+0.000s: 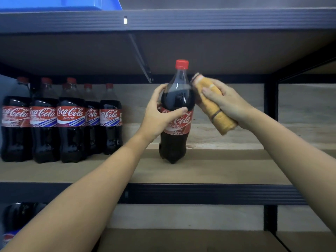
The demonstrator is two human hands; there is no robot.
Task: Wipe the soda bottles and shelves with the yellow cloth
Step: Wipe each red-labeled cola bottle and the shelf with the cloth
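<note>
Item held: one large clear plastic cola bottle [175,113] with red screw cap and red label, dark contents, standing upright on the pale wooden middle shelf [218,170], its base touching the board near the front edge. Left hand [160,113]: grasping the bottle at the shoulder and upper label, thumb across the front, fingers [160,90] curled round the far left side. Right hand [227,104]: clenched round a rolled yellow terry cloth [216,108] with a dark stitched band, the roll tilted and its upper end touching the bottle's right shoulder just below the neck. Stock, left part of the same shelf: a group of matching cola bottles with red caps and red labels [71,120], upright, packed side by side in at least two rows, well apart from the held bottle. Fixtures: dark metal shelf frame, front rail [200,193] below the board and an upright post [271,99] at right. Upper shelf: a blue plastic bin [60,3], partly cut off by the frame edge. Lower shelf, far left: dark bottles [16,217], blurred, one with a red and blue label.
</note>
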